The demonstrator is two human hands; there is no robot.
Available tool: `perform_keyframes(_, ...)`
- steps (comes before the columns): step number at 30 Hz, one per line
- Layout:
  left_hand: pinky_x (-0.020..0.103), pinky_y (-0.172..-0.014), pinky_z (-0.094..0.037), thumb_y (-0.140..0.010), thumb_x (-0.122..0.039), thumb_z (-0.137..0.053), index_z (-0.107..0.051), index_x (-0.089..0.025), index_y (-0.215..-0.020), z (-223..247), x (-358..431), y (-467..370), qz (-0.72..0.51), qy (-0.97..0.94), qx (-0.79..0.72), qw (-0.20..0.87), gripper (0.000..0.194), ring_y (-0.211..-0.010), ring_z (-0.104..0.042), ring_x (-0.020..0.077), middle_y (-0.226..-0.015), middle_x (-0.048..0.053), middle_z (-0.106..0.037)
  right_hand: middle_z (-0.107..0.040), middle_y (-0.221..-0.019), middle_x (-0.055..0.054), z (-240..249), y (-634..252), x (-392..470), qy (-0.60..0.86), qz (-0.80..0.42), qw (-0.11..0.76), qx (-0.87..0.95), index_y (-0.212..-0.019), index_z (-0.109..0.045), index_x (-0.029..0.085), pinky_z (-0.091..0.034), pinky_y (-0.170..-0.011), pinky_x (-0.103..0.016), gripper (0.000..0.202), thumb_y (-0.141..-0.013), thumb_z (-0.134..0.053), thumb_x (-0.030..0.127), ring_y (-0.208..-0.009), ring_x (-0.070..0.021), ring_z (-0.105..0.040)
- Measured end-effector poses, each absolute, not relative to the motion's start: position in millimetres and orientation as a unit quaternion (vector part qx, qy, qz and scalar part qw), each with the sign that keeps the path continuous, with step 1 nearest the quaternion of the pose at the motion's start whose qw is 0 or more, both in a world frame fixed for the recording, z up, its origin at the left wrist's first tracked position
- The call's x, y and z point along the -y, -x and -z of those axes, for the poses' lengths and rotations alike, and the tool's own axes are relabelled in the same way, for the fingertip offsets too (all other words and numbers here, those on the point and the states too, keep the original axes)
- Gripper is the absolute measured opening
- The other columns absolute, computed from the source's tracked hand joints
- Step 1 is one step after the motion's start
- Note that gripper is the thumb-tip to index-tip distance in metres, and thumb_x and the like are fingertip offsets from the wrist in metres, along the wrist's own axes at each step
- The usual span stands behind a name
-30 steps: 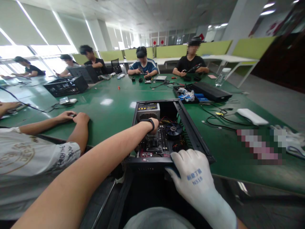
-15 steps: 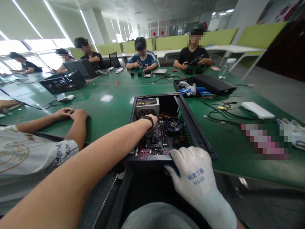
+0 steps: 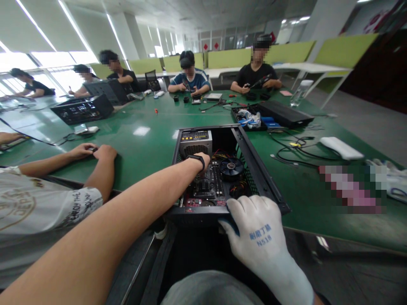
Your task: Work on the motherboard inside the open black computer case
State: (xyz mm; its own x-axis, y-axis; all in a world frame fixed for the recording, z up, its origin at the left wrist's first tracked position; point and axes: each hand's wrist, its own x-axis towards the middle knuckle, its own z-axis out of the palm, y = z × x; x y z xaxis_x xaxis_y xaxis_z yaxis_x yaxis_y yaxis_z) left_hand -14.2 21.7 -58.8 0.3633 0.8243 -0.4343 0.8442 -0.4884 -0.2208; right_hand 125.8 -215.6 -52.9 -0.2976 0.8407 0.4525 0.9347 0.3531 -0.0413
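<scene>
Only the view has shifted slightly: at centre, the left hand (image 3: 204, 159), grip hidden, reaches into the open computer case (image 3: 263, 169), whose near rim (image 3: 203, 213) the gloved right hand (image 3: 259, 231) clasps and should hold steady.

Windows (image 3: 52, 59): along the left, bright daylight below lowered pale blinds (image 3: 47, 21).
Ceiling (image 3: 178, 12): pale, with lit lamps (image 3: 300, 19) at right.
Pillar (image 3: 330, 25): white, right.
Partitions (image 3: 229, 58): yellow-green, behind white desks (image 3: 305, 66).
Chair (image 3: 152, 79): black, back left of centre.
Table (image 3: 146, 156): large, green, glossy, reflecting light.
Floor (image 3: 365, 114): grey.
</scene>
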Motion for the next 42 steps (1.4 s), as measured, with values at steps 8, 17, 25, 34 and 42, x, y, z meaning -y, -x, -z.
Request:
perform_keyframes(8, 0.026, -0.088, -0.056, -0.05, -0.034, -0.092, -0.074, -0.012, -0.114, 58, -22, 14, 0.257, -0.822, -0.507, 0.018, 0.07, -0.104, -0.07, 0.0277, -0.112, 0.016, -0.074, -0.055, -0.079, -0.003, 53, -127, 217, 0.557, 0.114, 0.202, 0.798, -0.093, -0.06, 0.022, -0.022, -0.073, -0.037, 0.023, -0.078, -0.068, 0.037, -0.076, -0.0215, -0.042)
perform_keyframes(17, 0.027, -0.086, -0.057, -0.048, -0.036, -0.092, -0.073, -0.014, -0.116, 64, -28, 16, 0.257, -0.824, -0.504, 0.022, 0.074, -0.1, -0.071, 0.0278, -0.111, 0.014, -0.075, -0.055, -0.079, -0.004, 51, -124, 217, 0.557, 0.116, 0.198, 0.798, -0.093, -0.061, 0.022, -0.022, -0.073, -0.037, 0.022, -0.078, -0.068, 0.037, -0.076, -0.0219, -0.042)
perform_keyframes(25, 0.028, -0.09, -0.056, -0.046, -0.039, -0.093, -0.074, -0.013, -0.116, 55, -25, 8, 0.29, -0.822, -0.489, 0.017, 0.076, -0.106, -0.069, 0.0294, -0.115, 0.014, -0.074, -0.056, -0.079, -0.004, 50, -126, 218, 0.561, 0.114, 0.199, 0.795, -0.092, -0.06, 0.022, -0.022, -0.072, -0.037, 0.023, -0.078, -0.069, 0.037, -0.076, -0.0221, -0.042)
perform_keyframes(34, 0.028, -0.087, -0.057, -0.047, -0.04, -0.092, -0.075, -0.016, -0.114, 56, -29, 10, 0.284, -0.821, -0.495, 0.015, 0.073, -0.105, -0.069, 0.029, -0.113, 0.012, -0.075, -0.056, -0.08, -0.004, 51, -126, 218, 0.557, 0.113, 0.2, 0.798, -0.093, -0.061, 0.022, -0.023, -0.074, -0.038, 0.023, -0.078, -0.069, 0.037, -0.077, -0.0226, -0.043)
perform_keyframes(42, 0.027, -0.089, -0.055, -0.047, -0.043, -0.091, -0.075, -0.021, -0.116, 60, -33, 10, 0.282, -0.822, -0.494, 0.016, 0.074, -0.105, -0.07, 0.0275, -0.111, 0.009, -0.076, -0.056, -0.079, -0.004, 51, -125, 216, 0.56, 0.115, 0.199, 0.796, -0.092, -0.061, 0.022, -0.024, -0.073, -0.038, 0.022, -0.078, -0.069, 0.038, -0.076, -0.0235, -0.044)
